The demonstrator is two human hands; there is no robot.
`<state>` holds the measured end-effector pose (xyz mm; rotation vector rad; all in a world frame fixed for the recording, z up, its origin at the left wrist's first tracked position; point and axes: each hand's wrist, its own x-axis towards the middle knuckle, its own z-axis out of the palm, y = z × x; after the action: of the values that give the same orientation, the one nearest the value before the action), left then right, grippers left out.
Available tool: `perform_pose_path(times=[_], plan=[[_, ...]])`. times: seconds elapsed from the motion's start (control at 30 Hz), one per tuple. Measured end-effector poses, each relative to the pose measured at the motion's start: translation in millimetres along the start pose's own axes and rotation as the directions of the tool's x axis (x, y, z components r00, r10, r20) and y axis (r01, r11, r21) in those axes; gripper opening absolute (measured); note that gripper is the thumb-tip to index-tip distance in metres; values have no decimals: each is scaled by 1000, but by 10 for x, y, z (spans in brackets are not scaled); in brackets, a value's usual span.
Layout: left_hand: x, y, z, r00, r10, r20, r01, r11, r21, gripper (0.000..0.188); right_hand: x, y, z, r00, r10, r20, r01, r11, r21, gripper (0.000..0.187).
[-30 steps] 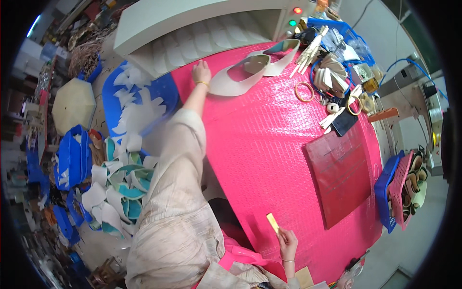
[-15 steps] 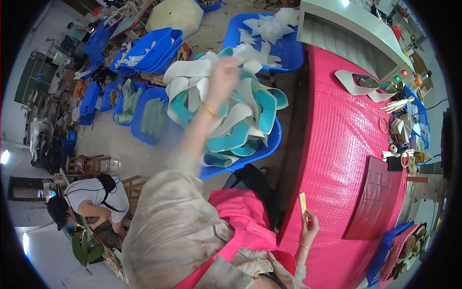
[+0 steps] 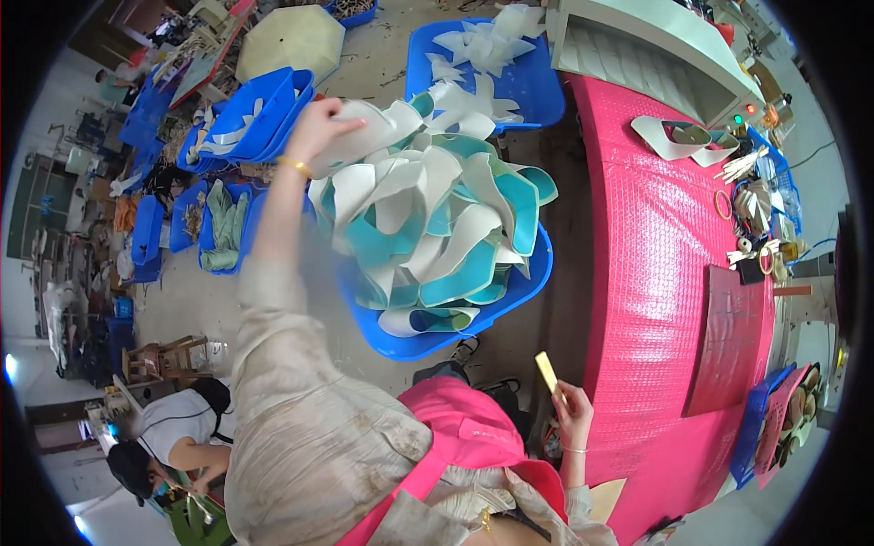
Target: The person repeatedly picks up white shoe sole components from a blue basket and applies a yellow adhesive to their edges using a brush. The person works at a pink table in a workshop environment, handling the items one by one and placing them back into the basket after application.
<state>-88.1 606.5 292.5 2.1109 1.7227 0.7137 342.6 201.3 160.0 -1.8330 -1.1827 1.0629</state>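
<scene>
A blue tub [image 3: 398, 347] is heaped with curved, soft-looking white pieces lined in teal. At the heap's far left edge, my left hand [image 3: 320, 135] is closed on a white curved piece [image 3: 371, 135], its fingers at the piece's upper edge. My right hand [image 3: 573, 415], low beside the pink-covered table, pinches a short, flat, pale yellow strip [image 3: 545, 371] that points up and left. What the strip is made of I cannot tell.
The pink table [image 3: 651, 237] runs along the right, with a pale machine housing [image 3: 660, 45] at its far end. Another blue tub [image 3: 537, 107] holds translucent white pieces. Stacked blue tubs [image 3: 273, 105] stand left. A co-worker [image 3: 182, 428] bends over at lower left.
My left hand has moved left from above the heap to its edge and now grips a white piece. My right hand, still with the strip, has shifted slightly left. The whole view has also shifted.
</scene>
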Motion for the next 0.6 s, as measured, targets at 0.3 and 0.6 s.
perform_pose_path(times=[0.3, 0.6], plan=[[-991, 1514, -413, 978, 0, -209, -182, 492, -851, 38, 403, -1195, 331, 993, 82, 88, -117, 496, 860, 14], [-2085, 2689, 1740, 411, 705, 578, 869, -112, -482, 71, -55, -1331, -308, 919, -163, -359, 387, 538, 748, 33]])
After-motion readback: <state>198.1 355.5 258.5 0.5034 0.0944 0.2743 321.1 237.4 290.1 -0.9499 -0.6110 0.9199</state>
